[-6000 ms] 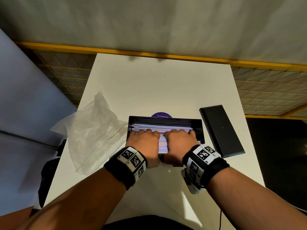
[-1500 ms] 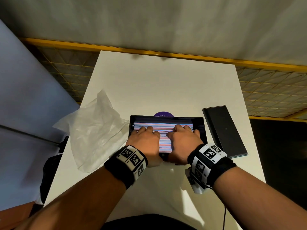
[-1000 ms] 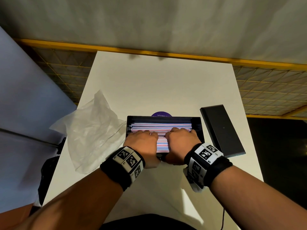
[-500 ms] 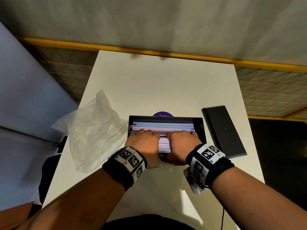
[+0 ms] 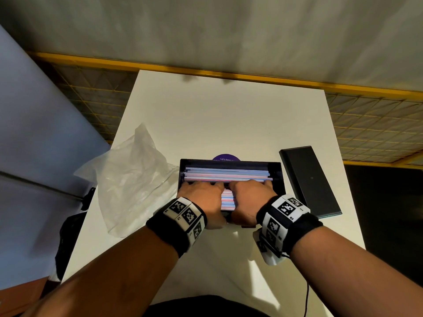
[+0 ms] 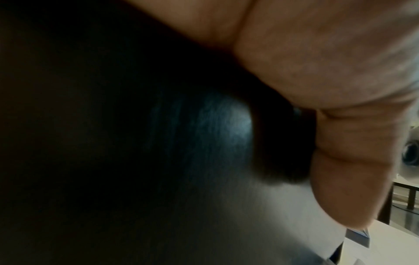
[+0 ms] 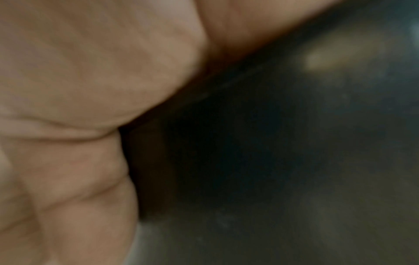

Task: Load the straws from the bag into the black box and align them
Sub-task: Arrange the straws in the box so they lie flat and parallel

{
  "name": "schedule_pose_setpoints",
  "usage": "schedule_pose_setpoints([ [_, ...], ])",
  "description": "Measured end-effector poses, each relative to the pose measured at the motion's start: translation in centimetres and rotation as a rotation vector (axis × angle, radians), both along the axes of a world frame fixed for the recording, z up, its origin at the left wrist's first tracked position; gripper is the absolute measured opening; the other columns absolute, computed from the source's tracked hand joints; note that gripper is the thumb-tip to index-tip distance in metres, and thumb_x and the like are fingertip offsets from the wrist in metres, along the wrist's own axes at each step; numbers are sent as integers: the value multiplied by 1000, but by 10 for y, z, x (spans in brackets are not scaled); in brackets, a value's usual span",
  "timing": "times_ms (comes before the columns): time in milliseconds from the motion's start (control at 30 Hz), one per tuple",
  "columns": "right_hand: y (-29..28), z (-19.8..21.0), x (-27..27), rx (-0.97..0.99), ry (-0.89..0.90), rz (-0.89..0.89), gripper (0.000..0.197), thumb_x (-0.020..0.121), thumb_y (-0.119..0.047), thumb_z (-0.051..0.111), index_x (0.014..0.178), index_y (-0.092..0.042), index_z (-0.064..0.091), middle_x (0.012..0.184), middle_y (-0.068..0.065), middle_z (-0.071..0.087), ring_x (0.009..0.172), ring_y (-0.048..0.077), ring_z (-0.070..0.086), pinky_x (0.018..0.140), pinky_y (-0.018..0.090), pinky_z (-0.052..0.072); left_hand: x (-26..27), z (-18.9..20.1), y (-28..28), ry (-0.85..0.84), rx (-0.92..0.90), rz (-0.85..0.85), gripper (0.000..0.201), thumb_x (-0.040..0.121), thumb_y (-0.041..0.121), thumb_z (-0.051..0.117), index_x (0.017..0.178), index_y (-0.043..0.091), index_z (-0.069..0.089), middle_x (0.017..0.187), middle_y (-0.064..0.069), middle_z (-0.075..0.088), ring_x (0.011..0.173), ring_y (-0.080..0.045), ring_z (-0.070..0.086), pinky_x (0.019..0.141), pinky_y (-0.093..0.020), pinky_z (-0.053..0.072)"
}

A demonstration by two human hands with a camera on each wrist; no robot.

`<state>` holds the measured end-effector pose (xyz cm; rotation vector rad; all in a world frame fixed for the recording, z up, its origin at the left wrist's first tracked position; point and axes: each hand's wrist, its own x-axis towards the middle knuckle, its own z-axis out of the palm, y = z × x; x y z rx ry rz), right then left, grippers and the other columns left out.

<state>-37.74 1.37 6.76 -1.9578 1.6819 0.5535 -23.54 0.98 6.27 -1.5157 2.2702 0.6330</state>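
Observation:
The black box (image 5: pixel 278 177) stands open at mid-table. Pink, blue and white straws (image 5: pixel 226 174) lie lengthwise in it, roughly parallel. My left hand (image 5: pixel 201 195) and right hand (image 5: pixel 250 195) lie palm down side by side on the near part of the straws and press on them. A strip of straws (image 5: pixel 227 200) shows between the hands. In the left wrist view my thumb (image 6: pixel 347 170) runs down the dark box wall (image 6: pixel 204 143). The right wrist view shows the same, with thumb (image 7: pixel 79 179) against wall (image 7: pixel 249 161). The crumpled clear bag (image 5: pixel 132 179) lies left of the box.
The black lid (image 5: pixel 310 181) lies flat just right of the box. A purple round sticker (image 5: pixel 226 157) peeks out behind the box. The white table (image 5: pixel 229 115) ends at a yellow-edged mesh floor beyond. A cable hangs from my right wrist.
Both hands stay on the straws and shift only slightly toward me, so a little more of the far straws shows. Box, bag and lid have not moved.

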Motion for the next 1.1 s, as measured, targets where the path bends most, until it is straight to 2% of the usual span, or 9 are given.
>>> schedule_pose_setpoints([
  [200,2,3,-6,-4,-13,-42,42,68,-57,65,97,-31,51,81,-10,55,80,19,50,101,48,37,-1,1,2,-42,6,29,59,69,50,68,118,24,48,109,0,61,102,-24,60,90,-37,46],
  [333,2,1,-5,-26,-1,-25,39,69,-58,64,94,-31,52,79,-12,53,80,19,51,100,48,38,-2,2,4,-46,-27,21,59,69,51,67,118,23,52,118,-2,53,110,-24,54,93,-39,45],
  [400,2,1,-5,-21,6,-12,40,69,-60,64,94,-31,56,85,-10,55,86,20,55,101,49,36,-2,4,4,-53,-46,-5,55,72,49,66,118,21,55,119,-4,49,113,-25,51,94,-40,45],
  [533,1,-1,-5,-31,55,52,50,69,-60,65,110,-31,62,109,-3,51,110,24,49,98,50,30,-2,6,4,-73,-63,-45,55,74,42,66,123,21,50,117,-3,57,111,-26,56,96,-42,43],
  [700,5,-3,0,-21,38,43,58,74,-54,65,123,-28,47,100,-5,63,106,24,59,103,53,28,-9,7,10,-73,-87,-122,64,80,45,64,134,18,43,123,-4,54,118,-27,50,99,-47,37],
  [767,6,-3,1,-28,43,52,56,75,-53,65,123,-30,48,105,-5,63,108,24,59,102,53,29,-11,4,13,-56,-84,-115,64,79,43,65,134,18,43,123,-5,52,117,-27,50,97,-46,37],
  [867,6,-2,1,-47,33,59,52,74,-52,68,120,-32,56,115,-3,53,114,24,51,100,51,31,-8,0,14,-30,-63,-79,59,78,42,64,129,18,45,120,-5,54,115,-27,52,95,-43,38],
  [1000,8,-1,-4,-41,20,26,46,71,-55,64,109,-30,55,100,-5,61,104,23,59,101,49,32,-2,-2,10,-20,-79,-44,54,72,45,64,118,20,51,110,-2,58,105,-25,59,88,-37,45],
  [1100,10,0,-7,-52,16,-5,42,70,-58,62,100,-31,49,85,-8,57,97,22,62,100,47,33,0,-4,9,-3,-84,-14,50,68,45,64,112,23,53,108,2,63,101,-23,62,90,-34,48],
])
